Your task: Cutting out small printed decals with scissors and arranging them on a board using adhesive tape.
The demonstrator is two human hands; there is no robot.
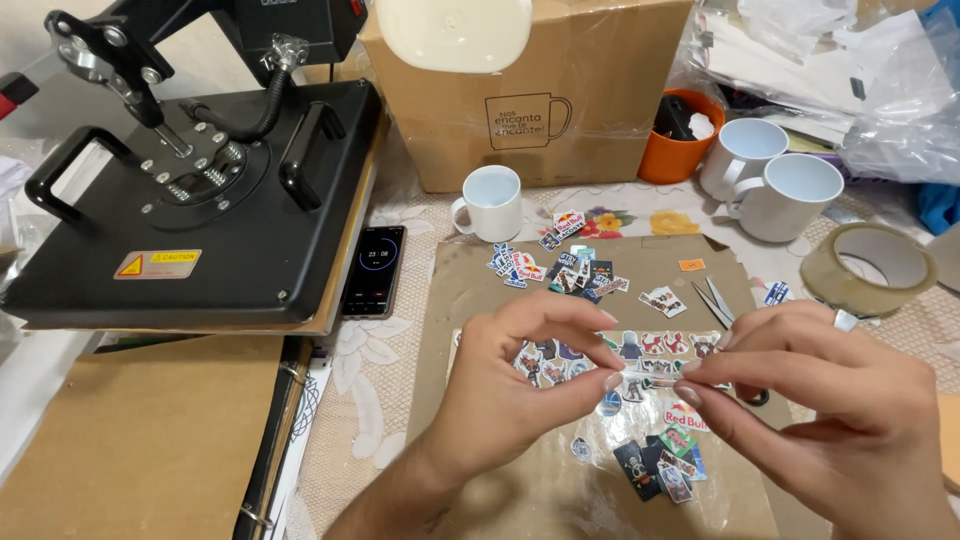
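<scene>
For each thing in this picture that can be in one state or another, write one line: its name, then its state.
Left hand: fingertips pinched on a small sticker.
Right hand: fingertips pinched on the same sticker.
Small sticker: held above the brown sheet.
Heat press: closed, plate down.
Phone: screen lit, lying flat.
Nearest white mug: upright, looks empty.
Scissors: lying flat on the sheet.
Tape roll: lying flat.
Orange cup: upright, holding small items.
</scene>
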